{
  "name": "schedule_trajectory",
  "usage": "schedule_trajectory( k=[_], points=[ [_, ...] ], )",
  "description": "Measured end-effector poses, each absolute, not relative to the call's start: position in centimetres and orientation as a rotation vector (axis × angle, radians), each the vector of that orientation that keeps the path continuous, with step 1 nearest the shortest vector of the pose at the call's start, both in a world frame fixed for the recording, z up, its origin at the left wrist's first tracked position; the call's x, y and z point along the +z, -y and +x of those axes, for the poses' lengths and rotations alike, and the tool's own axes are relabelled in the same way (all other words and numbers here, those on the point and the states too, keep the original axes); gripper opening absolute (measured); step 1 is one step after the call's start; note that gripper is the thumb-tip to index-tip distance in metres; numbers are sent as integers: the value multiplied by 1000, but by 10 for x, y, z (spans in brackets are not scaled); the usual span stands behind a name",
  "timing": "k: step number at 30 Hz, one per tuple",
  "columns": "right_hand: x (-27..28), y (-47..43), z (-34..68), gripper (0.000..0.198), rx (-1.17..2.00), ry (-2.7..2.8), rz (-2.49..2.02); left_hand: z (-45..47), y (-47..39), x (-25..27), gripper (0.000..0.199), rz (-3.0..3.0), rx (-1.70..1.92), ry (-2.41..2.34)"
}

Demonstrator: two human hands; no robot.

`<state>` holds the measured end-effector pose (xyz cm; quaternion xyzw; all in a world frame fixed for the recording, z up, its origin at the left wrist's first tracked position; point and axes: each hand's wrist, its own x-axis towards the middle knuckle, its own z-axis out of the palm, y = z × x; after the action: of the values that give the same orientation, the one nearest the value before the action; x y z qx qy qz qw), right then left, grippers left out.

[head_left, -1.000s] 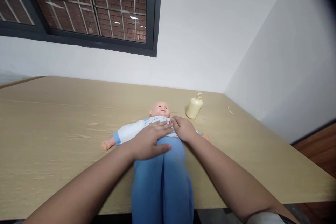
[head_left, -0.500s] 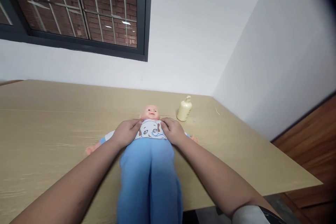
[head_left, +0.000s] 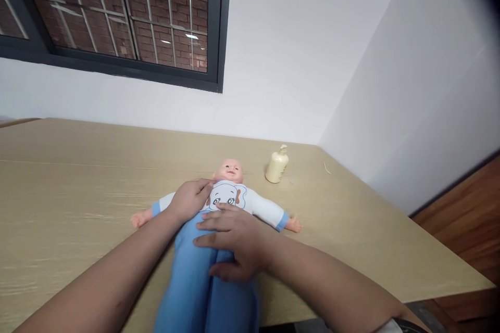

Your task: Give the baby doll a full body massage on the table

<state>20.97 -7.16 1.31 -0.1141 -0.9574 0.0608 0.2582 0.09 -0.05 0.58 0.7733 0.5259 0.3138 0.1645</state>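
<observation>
A baby doll [head_left: 228, 191] lies on its back on the table, its arms spread out and its head at the far end. It wears a white top with an elephant face and blue cuffs, and long blue trousers [head_left: 191, 270]. My left hand [head_left: 191, 199] is closed on the doll's shoulder and the side of its chest, the thumb over the top. Over the trousers' waist lies my right hand [head_left: 240, 239], palm down with fingers spread. Whether its palm presses on the cloth is hidden.
A cream pump bottle [head_left: 277, 165] stands on the wooden table [head_left: 86, 187] beyond the doll's arm. Further right lies a thin pale strand [head_left: 327, 168]. White walls meet at the back corner, and a barred window [head_left: 128, 15] is at upper left.
My right hand has let go of the doll's shoulder and moved down onto the trousers, its fingers spreading. My left hand stays at the other shoulder. The trouser legs have shifted left.
</observation>
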Motion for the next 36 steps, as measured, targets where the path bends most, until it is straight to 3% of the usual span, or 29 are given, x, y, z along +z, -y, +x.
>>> schedule_trajectory(
  k=[7, 13, 20, 29, 34, 36],
  points=[
    [17, 42, 219, 48, 240, 2525, -522, 1, 2, 8, 51, 2199, 883, -1507],
    [10, 13, 240, 56, 334, 2331, -1013, 1, 3, 7, 48, 2140, 921, -1525],
    [2, -1, 249, 47, 466, 2196, -1396, 10, 21, 12, 37, 2311, 1096, -1254],
    [-4, -9, 248, 50, 414, 2171, -1465, 37, 69, 47, 35, 2777, 621, -672],
    [-4, -8, 247, 47, 383, 2159, -1449, 35, 53, 35, 56, 2649, 654, -1059],
    [-4, -8, 247, 46, 386, 2157, -1448, 30, 40, 27, 55, 2529, 704, -1212]
  ],
)
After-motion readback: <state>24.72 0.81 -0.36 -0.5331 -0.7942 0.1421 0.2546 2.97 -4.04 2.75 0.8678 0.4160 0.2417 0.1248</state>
